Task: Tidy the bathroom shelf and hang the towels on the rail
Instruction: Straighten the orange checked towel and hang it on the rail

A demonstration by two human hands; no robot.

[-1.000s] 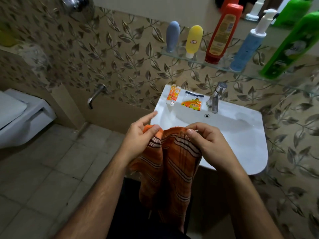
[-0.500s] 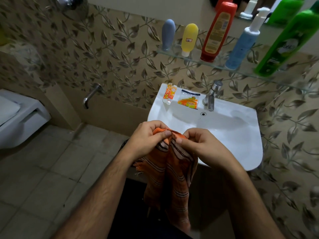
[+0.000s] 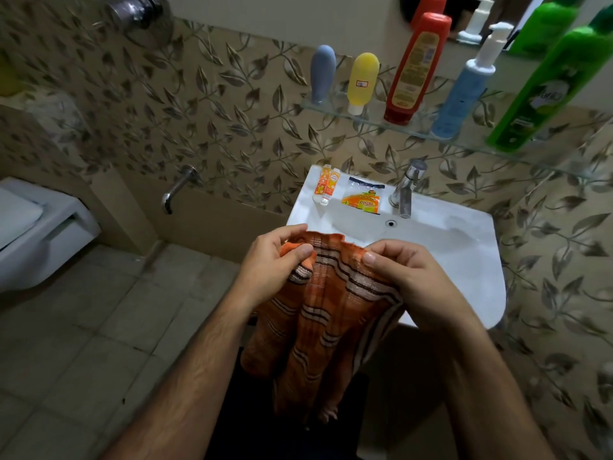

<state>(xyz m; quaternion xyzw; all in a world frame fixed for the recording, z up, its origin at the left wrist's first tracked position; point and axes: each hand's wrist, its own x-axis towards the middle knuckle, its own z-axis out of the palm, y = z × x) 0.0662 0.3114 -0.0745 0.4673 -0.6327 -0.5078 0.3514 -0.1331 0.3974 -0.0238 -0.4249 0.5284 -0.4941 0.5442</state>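
Walls: beige tile with a brown leaf-vine print across the upper frame and down the right side; plain cream wall above it at top centre. Floor: grey-beige square tiles at lower left, dim warm light. Fixtures: white toilet at the left edge, wall spout left of centre, white washbasin with chrome tap right of centre.
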